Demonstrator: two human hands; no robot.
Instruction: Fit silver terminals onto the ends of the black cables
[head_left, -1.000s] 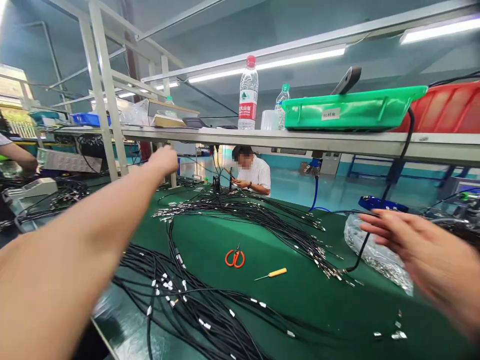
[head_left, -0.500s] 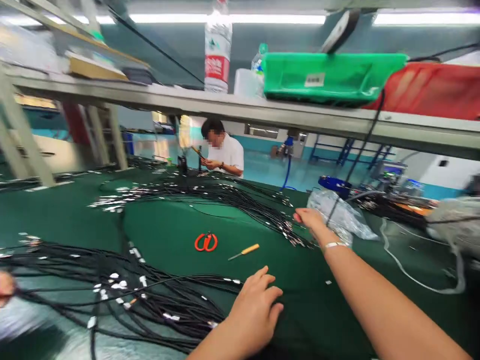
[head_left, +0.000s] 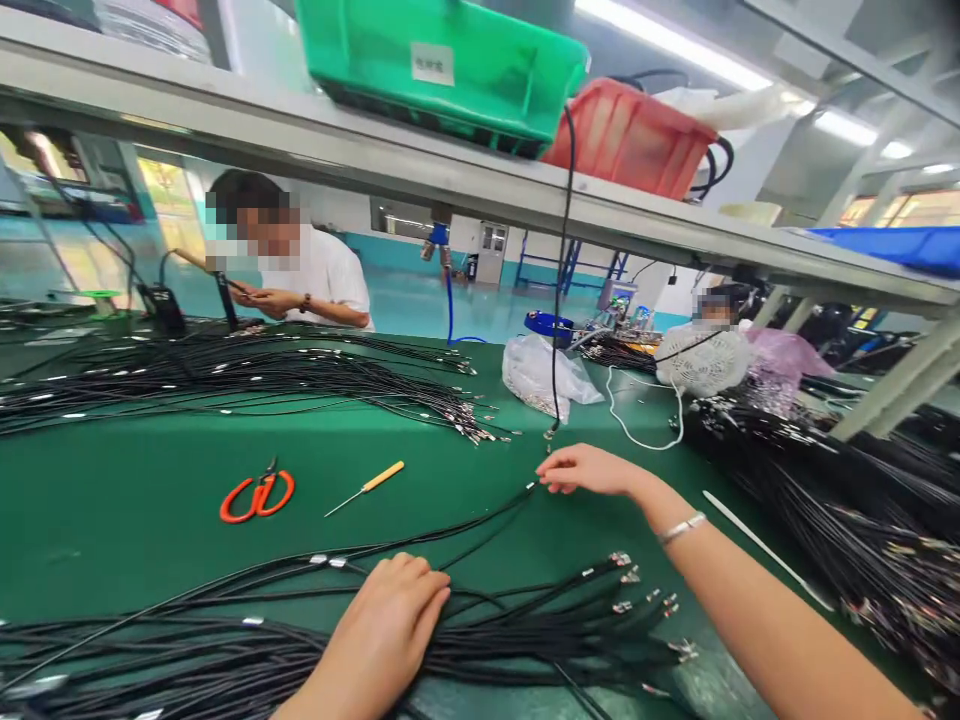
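The left hand (head_left: 394, 620) lay on a heap of cables (head_left: 510, 640), too many to count, fingers bent; its grip was hidden. The right hand (head_left: 581, 470) pinched a cable end (head_left: 530, 486) above the table (head_left: 150, 550). Beyond lay one pair of scissors (head_left: 238, 506) and one pick (head_left: 384, 477). One cord (head_left: 564, 270) hung before one bag (head_left: 536, 365) and the shelf (head_left: 420, 165).

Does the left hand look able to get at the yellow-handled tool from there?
Probably yes. The left hand rests on the black cables; a few of them cross between, but the yellow-handled tool lies uncovered on the green tabletop just beyond.
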